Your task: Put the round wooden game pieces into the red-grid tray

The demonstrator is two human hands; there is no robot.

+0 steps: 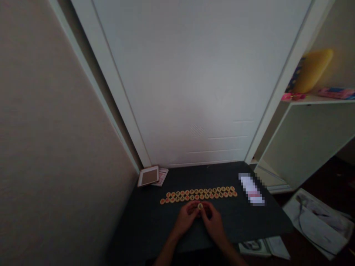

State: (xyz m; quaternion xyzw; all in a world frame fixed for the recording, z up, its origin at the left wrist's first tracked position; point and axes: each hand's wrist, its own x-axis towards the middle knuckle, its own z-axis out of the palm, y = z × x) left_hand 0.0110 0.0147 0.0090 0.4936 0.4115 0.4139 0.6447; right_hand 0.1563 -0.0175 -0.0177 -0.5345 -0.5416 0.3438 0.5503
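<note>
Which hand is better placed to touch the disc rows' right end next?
Probably the right hand: it is nearer that end of the rows, though it and the left hand both hold a disc.

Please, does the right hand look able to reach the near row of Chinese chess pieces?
Probably yes: the right hand is just in front of the near row, with nothing visible blocking, though it and the left hand are occupied with a single piece.

bare left hand (185,219), bare right hand (213,219), two bare forearms (168,248)
</note>
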